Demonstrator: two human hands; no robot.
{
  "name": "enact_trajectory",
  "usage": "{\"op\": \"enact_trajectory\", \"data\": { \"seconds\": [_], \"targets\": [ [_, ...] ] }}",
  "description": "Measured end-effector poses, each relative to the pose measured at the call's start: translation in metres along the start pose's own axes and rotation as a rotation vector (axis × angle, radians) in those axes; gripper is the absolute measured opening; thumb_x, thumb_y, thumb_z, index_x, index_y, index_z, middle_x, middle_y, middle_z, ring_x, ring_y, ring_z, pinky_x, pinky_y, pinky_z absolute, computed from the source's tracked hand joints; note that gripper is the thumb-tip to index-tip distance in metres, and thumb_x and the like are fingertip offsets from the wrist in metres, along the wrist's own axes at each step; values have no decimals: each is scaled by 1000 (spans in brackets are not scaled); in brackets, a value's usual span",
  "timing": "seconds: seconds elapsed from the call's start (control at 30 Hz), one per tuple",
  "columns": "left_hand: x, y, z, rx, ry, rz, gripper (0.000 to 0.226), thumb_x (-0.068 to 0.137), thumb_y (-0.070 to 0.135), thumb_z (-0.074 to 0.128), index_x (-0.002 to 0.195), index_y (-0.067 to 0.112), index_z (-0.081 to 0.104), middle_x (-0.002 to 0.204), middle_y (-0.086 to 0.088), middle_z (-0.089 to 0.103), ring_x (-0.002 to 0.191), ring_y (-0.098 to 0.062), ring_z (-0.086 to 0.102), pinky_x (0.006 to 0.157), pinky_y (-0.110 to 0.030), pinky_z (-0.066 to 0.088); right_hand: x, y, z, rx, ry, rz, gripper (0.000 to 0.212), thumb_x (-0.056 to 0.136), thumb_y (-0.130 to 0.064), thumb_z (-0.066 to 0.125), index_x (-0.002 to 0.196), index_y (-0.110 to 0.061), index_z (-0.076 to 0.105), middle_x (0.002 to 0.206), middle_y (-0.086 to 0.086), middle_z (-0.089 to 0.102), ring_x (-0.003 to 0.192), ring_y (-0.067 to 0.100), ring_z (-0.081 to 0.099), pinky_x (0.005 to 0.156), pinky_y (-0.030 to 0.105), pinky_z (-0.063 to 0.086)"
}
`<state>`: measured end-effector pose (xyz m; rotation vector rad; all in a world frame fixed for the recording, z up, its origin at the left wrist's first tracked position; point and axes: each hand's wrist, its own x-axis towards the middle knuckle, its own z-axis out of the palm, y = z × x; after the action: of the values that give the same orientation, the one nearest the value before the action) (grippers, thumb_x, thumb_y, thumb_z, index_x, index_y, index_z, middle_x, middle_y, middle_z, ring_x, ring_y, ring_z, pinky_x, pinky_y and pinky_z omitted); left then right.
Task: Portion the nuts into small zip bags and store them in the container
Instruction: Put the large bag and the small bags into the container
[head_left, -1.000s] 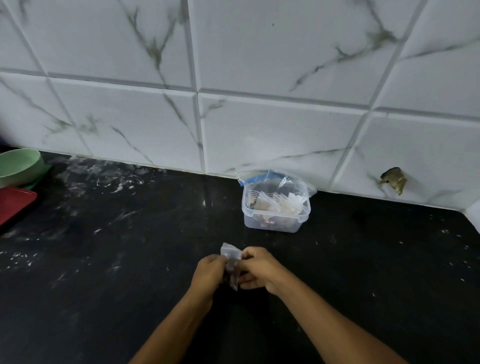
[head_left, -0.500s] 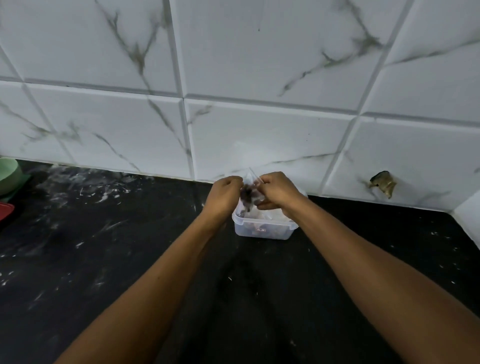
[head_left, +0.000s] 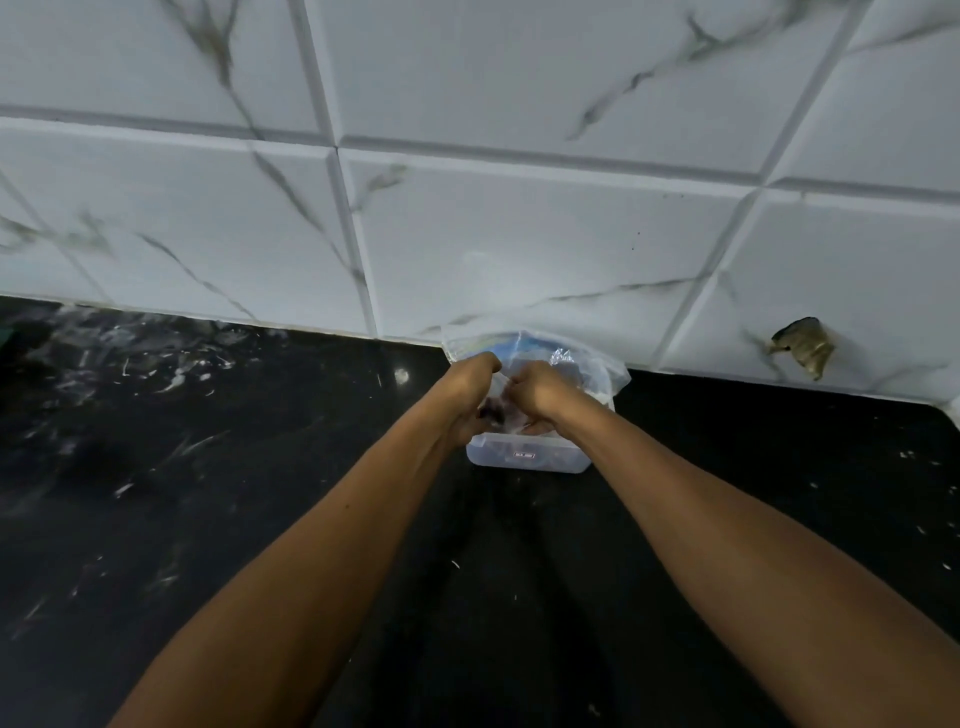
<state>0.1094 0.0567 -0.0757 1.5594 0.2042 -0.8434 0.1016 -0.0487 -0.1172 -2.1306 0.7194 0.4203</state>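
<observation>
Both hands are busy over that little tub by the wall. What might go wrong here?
The left hand and right hand pinch a small zip bag above the container; if its seal is not fully shut, nuts may spill. The large plastic bag crowds the container, so the small bag may snag.

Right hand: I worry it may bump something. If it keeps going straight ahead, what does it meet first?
Probably the large clear bag behind the container, just past the right hand; then the tiled wall. Depth unclear.

Single head-worn view, looked forward and down along both outstretched forearms toward a black countertop (head_left: 218, 519) meeting a white marble-tiled wall (head_left: 519, 234). Close enough that the wall filled the upper half. Slightly blurred.
</observation>
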Motion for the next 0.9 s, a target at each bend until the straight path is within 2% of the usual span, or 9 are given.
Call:
{"op": "enact_trajectory", "data": {
  "seconds": [0.17, 0.3, 0.33, 0.43, 0.57, 0.63, 0.73, 0.83, 0.9],
  "targets": [
    [10, 5, 4, -15, -27, -87, 18, 101, 18, 41, 108, 2, 43, 83, -8, 45, 70, -22, 48, 66, -33, 45, 10, 1, 1, -181, -4, 12, 16, 93, -10, 53, 103, -1, 60, 82, 13, 62, 77, 28, 62, 69, 37, 53],
    [13, 6, 7, 5, -18, -141, 23, 101, 20, 42, 89, 1, 45, 80, -8, 43, 69, -22, 45, 74, -36, 44, 24, 6, 10, -198, -6, 9, 9, 92, -7, 51, 83, -6, 52, 76, 10, 56, 71, 20, 56, 67, 33, 48],
    [13, 7, 8, 0, -14, -152, 25, 100, 20, 42, 83, 2, 43, 78, -9, 43, 68, -22, 45, 70, -35, 45, 27, 8, 12, -174, -11, 6, 11, 93, -7, 50, 82, -7, 52, 75, 9, 55, 76, 21, 55, 70, 31, 48],
    [13, 6, 9, -10, -9, -163, 29, 101, 21, 43, 79, 2, 41, 79, -10, 44, 69, -23, 47, 65, -34, 45, 23, 10, 13, -238, 2, -79, 3, 95, -13, 51, 92, -13, 52, 68, -1, 44, 84, 20, 47, 56, 19, 36],
    [16, 3, 10, -21, -24, -106, 21, 99, 21, 45, 105, 0, 47, 83, -10, 48, 73, -22, 50, 84, -39, 47, 22, 11, 18, -411, -85, -90, 23, 97, -20, 47, 110, -8, 62, 100, 12, 63, 94, 24, 56, 77, 31, 41],
    [17, -1, 9, 33, -4, -29, 19, 97, 20, 47, 106, 4, 50, 81, -9, 47, 73, -20, 49, 86, -38, 47, 20, 15, 22, -450, -71, -129, 28, 98, -22, 44, 111, -7, 64, 111, 14, 66, 102, 27, 61, 79, 33, 41],
    [21, -13, -3, 165, 112, 199, 21, 87, 27, 53, 79, 8, 56, 77, -5, 54, 77, -23, 55, 81, -38, 48, 4, 24, 16, -254, 142, -181, 29, 96, -23, 48, 115, -9, 63, 112, 11, 67, 106, 29, 61, 85, 34, 46],
    [18, -29, -23, 169, 240, 417, 25, 87, 29, 50, 91, 10, 65, 87, -2, 67, 79, -18, 60, 73, -35, 48, -26, 43, 1, 104, 501, -233, 24, 95, -22, 51, 114, -13, 63, 106, 1, 65, 92, 17, 60, 71, 22, 44],
    [17, -42, -35, 159, 278, 438, 20, 94, 29, 48, 102, 19, 64, 101, 2, 66, 92, -15, 61, 83, -38, 51, -43, 58, -10, 277, 733, -247, 18, 95, -20, 51, 105, -13, 64, 101, 0, 64, 86, 12, 58, 62, 14, 37]
  ]
}}
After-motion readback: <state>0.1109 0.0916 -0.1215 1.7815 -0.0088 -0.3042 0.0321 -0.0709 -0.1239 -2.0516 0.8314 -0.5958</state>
